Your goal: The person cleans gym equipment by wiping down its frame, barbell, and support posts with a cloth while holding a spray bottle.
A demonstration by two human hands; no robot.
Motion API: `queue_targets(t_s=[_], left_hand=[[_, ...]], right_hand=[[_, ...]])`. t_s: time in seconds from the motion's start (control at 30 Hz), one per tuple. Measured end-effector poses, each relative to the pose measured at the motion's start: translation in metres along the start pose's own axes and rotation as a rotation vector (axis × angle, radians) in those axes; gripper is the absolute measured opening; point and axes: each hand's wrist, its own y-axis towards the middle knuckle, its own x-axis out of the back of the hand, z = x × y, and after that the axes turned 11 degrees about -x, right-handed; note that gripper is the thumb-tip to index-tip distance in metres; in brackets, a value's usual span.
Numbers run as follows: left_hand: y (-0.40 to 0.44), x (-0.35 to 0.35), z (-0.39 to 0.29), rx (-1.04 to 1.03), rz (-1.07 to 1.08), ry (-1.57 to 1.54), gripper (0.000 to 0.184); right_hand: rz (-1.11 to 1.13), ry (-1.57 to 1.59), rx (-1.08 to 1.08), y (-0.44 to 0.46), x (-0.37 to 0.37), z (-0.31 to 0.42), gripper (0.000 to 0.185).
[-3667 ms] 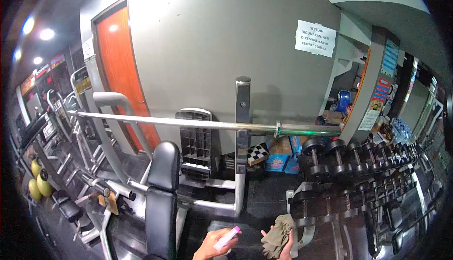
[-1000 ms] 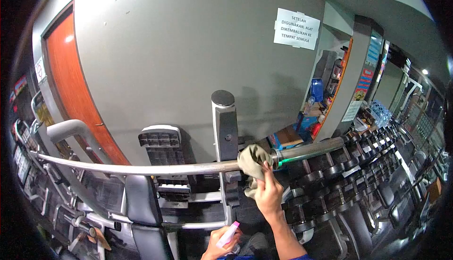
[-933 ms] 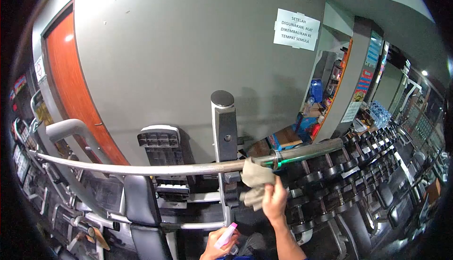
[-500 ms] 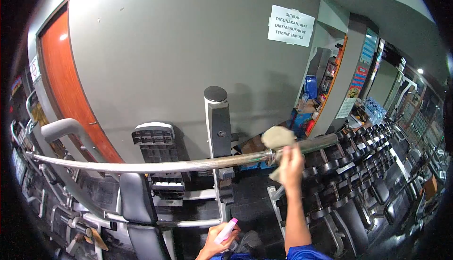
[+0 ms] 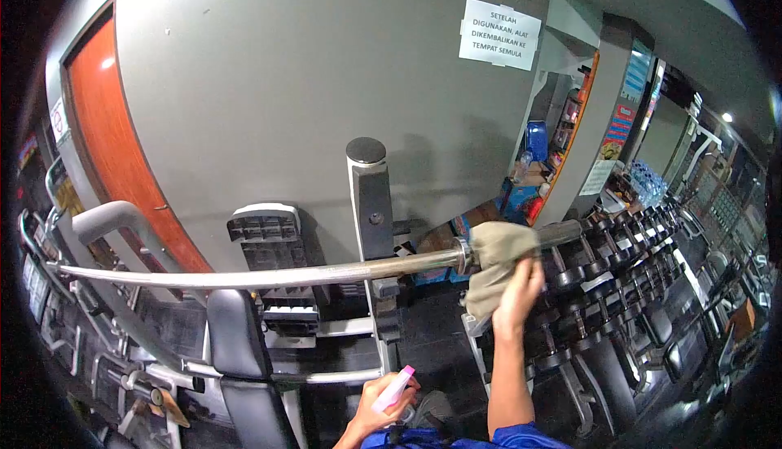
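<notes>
Both my hands are closed on something: my right hand (image 5: pixel 519 296) has its fingers bent in on a crumpled olive-beige cloth (image 5: pixel 498 263), and my left hand (image 5: pixel 381 404) is wrapped around a small pale pink bottle (image 5: pixel 391 392), its brighter pink cap (image 5: pixel 408 371) tilted up and to the right. The silvery barbell (image 5: pixel 309 276) runs across in front of me, and I have the cloth against its right end, just beyond the collar (image 5: pixel 463 255), with part of the fabric hanging below the bar. My left hand and the bottle are below the barbell, well apart from it. The bar crosses the dark upright post (image 5: pixel 375 221) left of the cloth; I cannot tell how it is held there. Under the bar's left half is a black padded seat (image 5: pixel 236 331), its back reaching up close to the bar. Rows of black dumbbells (image 5: pixel 568 276) stand to the right of the barbell, and above it a printed paper sign (image 5: pixel 499 34) is taped to the grey wall (image 5: pixel 309 99)
</notes>
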Motion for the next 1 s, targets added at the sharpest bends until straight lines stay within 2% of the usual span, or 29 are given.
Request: queue_targets(t_s=[0.03, 0.1, 0.17, 0.2, 0.23, 0.3, 0.43, 0.57, 0.7, 0.8, 0.9, 1.0], left_hand=[[0.0, 0.0, -0.002, 0.001, 0.003, 0.0, 0.011], [-0.002, 0.0, 0.001, 0.006, -0.004, 0.005, 0.011], [-0.004, -0.001, 0.005, 0.021, -0.01, 0.017, 0.011], [-0.005, -0.002, 0.007, 0.034, -0.011, 0.026, 0.011], [-0.006, -0.003, 0.008, 0.047, -0.01, 0.036, 0.011], [-0.004, -0.005, 0.007, 0.021, 0.0, 0.056, 0.01], [0.0, -0.009, 0.002, 0.044, -0.038, -0.01, 0.009], [0.004, -0.014, 0.012, 0.076, -0.034, 0.04, 0.01], [0.024, -0.025, 0.014, 0.11, -0.043, 0.027, 0.01], [0.037, -0.037, 0.005, 0.121, -0.013, 0.023, 0.011], [0.051, -0.048, 0.0, 0.071, 0.002, 0.055, 0.012], [0.057, -0.06, 0.005, 0.06, -0.003, 0.064, 0.012]], right_hand=[[-0.103, 0.114, -0.09, 0.004, 0.0, 0.012, 0.032], [-0.217, 0.147, 0.05, 0.012, -0.004, 0.027, 0.034], [-0.058, -0.166, 0.28, 0.021, -0.003, 0.019, 0.034], [0.078, -0.272, 0.349, 0.021, -0.012, 0.025, 0.028], [0.068, -0.584, 0.666, 0.023, -0.023, 0.027, 0.033], [0.373, -1.044, 0.736, 0.023, -0.027, 0.016, 0.037], [0.628, -0.785, 0.525, 0.03, -0.013, 0.039, 0.044], [0.756, -0.984, 0.718, 0.046, 0.0, 0.043, 0.05], [0.802, -0.985, 0.76, 0.057, 0.001, 0.046, 0.045], [0.864, -0.951, 0.597, 0.071, -0.006, 0.051, 0.035], [0.893, -1.192, 0.37, 0.082, -0.024, 0.062, 0.029], [0.895, -1.31, 0.316, 0.086, -0.036, 0.056, 0.028]])
